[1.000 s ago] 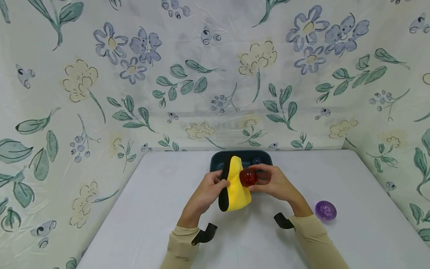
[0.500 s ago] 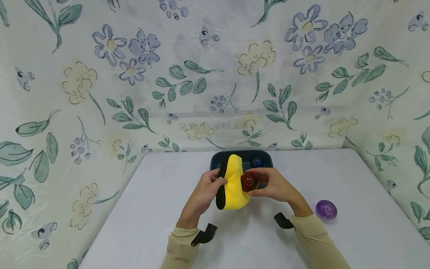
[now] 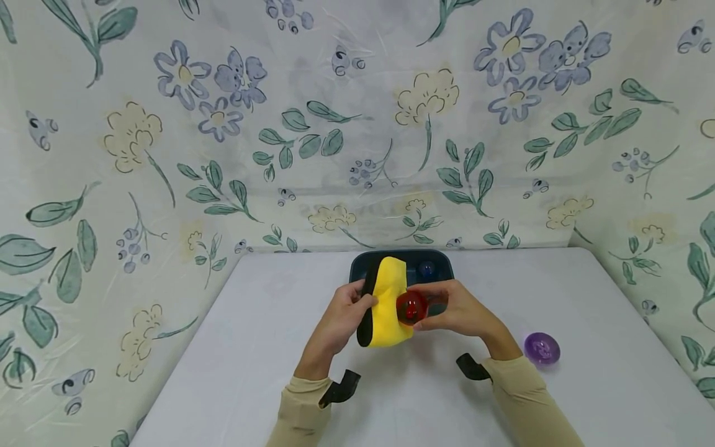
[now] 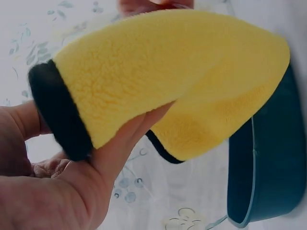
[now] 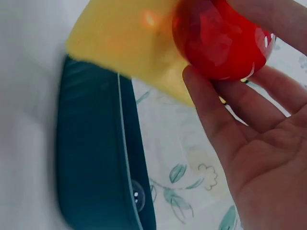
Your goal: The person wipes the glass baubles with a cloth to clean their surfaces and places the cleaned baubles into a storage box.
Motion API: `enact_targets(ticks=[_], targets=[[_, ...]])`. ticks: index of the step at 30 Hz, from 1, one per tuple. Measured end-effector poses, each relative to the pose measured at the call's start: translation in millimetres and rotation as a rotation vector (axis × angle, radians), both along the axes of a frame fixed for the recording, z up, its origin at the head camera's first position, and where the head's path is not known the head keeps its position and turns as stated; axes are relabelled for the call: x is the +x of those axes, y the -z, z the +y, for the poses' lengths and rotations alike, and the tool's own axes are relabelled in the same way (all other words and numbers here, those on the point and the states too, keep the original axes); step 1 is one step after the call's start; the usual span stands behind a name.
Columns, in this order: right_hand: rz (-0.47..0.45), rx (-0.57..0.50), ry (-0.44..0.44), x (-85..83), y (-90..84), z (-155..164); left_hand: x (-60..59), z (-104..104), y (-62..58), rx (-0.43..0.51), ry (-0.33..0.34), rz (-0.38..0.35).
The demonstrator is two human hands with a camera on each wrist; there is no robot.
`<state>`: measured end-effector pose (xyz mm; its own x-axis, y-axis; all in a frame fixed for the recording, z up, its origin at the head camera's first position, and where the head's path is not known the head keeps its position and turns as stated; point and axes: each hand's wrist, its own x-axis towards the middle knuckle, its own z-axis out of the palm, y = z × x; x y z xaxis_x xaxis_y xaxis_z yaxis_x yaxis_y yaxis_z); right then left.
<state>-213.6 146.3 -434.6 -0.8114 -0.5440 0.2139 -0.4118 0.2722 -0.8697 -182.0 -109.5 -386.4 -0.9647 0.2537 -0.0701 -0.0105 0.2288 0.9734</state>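
Observation:
In the head view my left hand [image 3: 345,315] grips a yellow fleecy cloth [image 3: 389,310] by its black-edged side. The cloth [image 4: 158,72] bends over the fingers in the left wrist view. Between the thumb and fingers of my right hand [image 3: 455,308] is a clear red ball [image 3: 411,308], its left side against the cloth. Close up in the right wrist view, the red ball [image 5: 223,38] looks glossy, and the fingertips pinch round it. Both hands are held above the table, just in front of a dark teal tray.
The dark teal tray [image 3: 448,262] stands at the table's back, partly hidden by cloth and hands. A clear blue ball [image 3: 427,269] lies in its right part. A clear purple ball [image 3: 542,349] rests on the white table [image 3: 223,347] at right. A flowered sheet [image 3: 335,124] hangs behind.
The cloth has shifted slightly left. The red ball, in my right hand, has moved slightly down against the cloth. More of the blue ball shows than a second ago.

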Motion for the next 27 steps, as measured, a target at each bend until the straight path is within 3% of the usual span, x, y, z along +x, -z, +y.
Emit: enact_targets(ticks=[9,27], targets=[[-0.036,-0.072,-0.035,5.4,-6.2,-5,-0.4,1,2.2,-0.044,-0.003,0.009],[0.037,-0.231,0.061,5.8,-3.3,-12,0.4,0,5.5,-0.051,0.055,0.002]])
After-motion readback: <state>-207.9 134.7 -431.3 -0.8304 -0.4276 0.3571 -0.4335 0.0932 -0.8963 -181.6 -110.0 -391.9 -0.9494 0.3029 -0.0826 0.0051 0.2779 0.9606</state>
